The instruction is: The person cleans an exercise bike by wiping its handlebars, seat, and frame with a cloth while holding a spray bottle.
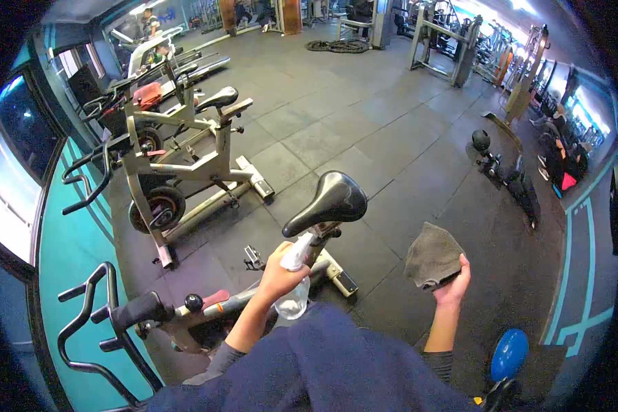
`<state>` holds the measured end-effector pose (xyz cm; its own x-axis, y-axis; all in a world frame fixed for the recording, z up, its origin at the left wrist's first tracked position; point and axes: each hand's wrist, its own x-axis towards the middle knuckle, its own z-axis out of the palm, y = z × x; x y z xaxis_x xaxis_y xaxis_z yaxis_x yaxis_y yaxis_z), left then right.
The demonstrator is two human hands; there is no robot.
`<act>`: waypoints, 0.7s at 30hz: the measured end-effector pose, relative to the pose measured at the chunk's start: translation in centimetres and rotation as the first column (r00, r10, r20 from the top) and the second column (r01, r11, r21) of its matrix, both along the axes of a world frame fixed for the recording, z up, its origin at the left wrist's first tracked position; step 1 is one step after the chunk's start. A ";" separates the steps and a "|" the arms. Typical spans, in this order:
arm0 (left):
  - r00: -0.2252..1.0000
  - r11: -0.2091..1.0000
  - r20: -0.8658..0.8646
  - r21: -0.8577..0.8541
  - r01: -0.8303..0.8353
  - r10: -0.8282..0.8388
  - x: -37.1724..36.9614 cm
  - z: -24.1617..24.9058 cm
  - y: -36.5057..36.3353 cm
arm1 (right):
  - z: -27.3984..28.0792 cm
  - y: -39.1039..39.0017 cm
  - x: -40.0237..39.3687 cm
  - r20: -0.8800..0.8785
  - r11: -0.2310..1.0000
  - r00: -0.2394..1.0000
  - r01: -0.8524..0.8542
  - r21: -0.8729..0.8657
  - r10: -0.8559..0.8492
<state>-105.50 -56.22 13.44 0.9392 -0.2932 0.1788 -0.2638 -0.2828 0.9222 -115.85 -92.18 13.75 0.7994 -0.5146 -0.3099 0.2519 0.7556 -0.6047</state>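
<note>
My left hand (281, 272) is wrapped round the neck of a clear spray bottle (293, 302) with a white trigger head (296, 253). The bottle is just below the black saddle (329, 204) of a spin bike, close to its seat post. Out to the right, my right hand (454, 283) grips a folded grey cloth (432, 257) by its lower right edge, away from the bike. The handlebars (93, 323) of this bike are at the lower left. My dark clothing hides part of the frame.
Another spin bike (185, 158) stands at the upper left, with a treadmill (154, 41) behind it. A blue balance disc (509, 353) is at the lower right. A person (522, 185) in dark clothes is on the floor at right. Weight machines (446, 41) line the back.
</note>
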 end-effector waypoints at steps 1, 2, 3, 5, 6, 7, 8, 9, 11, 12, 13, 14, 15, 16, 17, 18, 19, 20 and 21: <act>0.999 1.000 -0.035 0.008 -0.015 0.015 0.2 0.0 -0.1 | -0.2 -0.1 0.5 0.002 1.000 1.000 0.011 -0.014 -0.011; 0.997 0.999 -0.068 0.016 -0.028 0.029 0.4 0.0 -0.2 | -0.5 -0.2 0.9 0.014 1.000 1.000 0.021 -0.012 -0.021; 0.990 1.000 -0.139 -0.003 -0.025 0.024 1.0 -0.5 -0.1 | -1.1 -0.3 1.2 0.032 1.000 0.999 0.014 0.007 -0.014; 0.994 1.000 -0.112 0.021 0.008 -0.006 1.7 -0.8 -0.2 | -1.7 -0.3 1.9 0.056 1.000 0.998 0.013 0.026 -0.015; 0.993 1.000 -0.121 -0.001 0.015 -0.015 2.0 -1.1 -0.3 | -1.9 -0.1 2.1 0.062 1.000 0.998 -0.001 0.031 -0.001; 0.993 1.000 -0.119 -0.001 0.019 -0.019 2.3 -1.2 -0.4 | -1.9 0.1 2.4 0.064 0.999 0.998 -0.017 0.036 0.015; 0.995 0.999 -0.097 0.032 0.029 -0.026 2.7 -1.4 -0.4 | -1.8 0.2 2.7 0.064 0.999 0.998 -0.015 0.035 0.013; 0.997 0.997 -0.075 0.064 0.038 -0.033 2.9 -1.4 -0.5 | -1.7 0.3 3.1 0.041 0.999 0.999 -0.020 0.044 0.019; 0.996 0.998 -0.085 0.053 0.028 -0.023 3.2 -0.9 -0.8 | -1.4 0.3 3.7 0.012 0.998 1.000 -0.027 0.049 0.026; 0.996 0.999 -0.092 0.045 0.017 -0.013 3.2 -0.7 -1.0 | -1.4 0.3 3.9 0.022 0.999 0.999 -0.025 0.047 0.024; 0.995 0.999 -0.095 0.040 0.016 -0.012 3.5 -1.0 -1.0 | -1.2 0.3 4.2 0.033 0.999 0.999 -0.025 0.044 0.023; 0.995 0.999 -0.095 -0.005 0.038 -0.039 3.8 -1.5 -0.9 | -1.1 0.3 4.4 0.032 0.999 0.999 -0.027 0.040 0.025; 0.993 0.997 -0.094 -0.051 0.061 -0.065 4.1 -2.0 -0.9 | -1.0 0.3 4.7 0.035 1.000 0.999 -0.009 0.013 0.008; 0.994 0.997 -0.094 -0.054 0.059 -0.064 4.3 -2.4 -0.8 | -0.9 0.4 5.0 0.040 1.000 0.999 0.010 -0.013 -0.009; 0.990 0.991 -0.125 -0.121 0.050 -0.065 4.4 -2.8 -0.8 | -0.7 0.6 5.5 0.040 1.000 0.999 0.009 -0.016 -0.008; 0.985 0.982 -0.157 -0.187 0.039 -0.069 4.6 -3.2 -0.7 | -0.3 0.9 6.2 0.050 0.995 0.995 0.088 -0.038 -0.086; 0.985 0.981 -0.160 -0.188 0.040 -0.070 5.0 -3.7 -0.6 | 0.1 1.3 6.9 0.060 0.984 0.985 0.166 -0.058 -0.163; 0.974 0.963 -0.200 -0.266 0.047 -0.103 5.4 -4.2 -0.3 | 0.4 1.9 7.9 0.057 0.984 0.985 0.167 -0.060 -0.164; 0.962 0.938 -0.236 -0.343 0.050 -0.137 5.8 -4.7 -0.1 | 0.6 2.7 9.1 0.072 0.956 0.961 0.272 -0.108 -0.266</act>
